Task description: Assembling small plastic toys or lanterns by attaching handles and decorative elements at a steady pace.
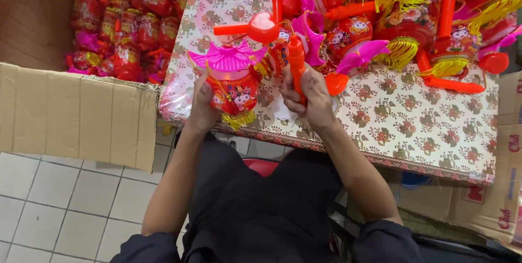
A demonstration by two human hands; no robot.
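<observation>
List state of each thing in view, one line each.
left hand: gripping the toy lantern's side
toy lantern: held upright at the table edge, pink roof on top
right hand: closed around the orange handle
orange handle: upright in the fist
cardboard box: open, filled with wrapped lanterns
table: covered by a floral cloth, lantern parts piled on it

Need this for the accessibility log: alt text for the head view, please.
Seen from above, a seated person's left hand holds a red toy lantern with a pink roof while the right hand grips an orange handle stick. More lanterns and sticks crowd the floral-covered table; a cardboard box at left holds packed lanterns.
</observation>
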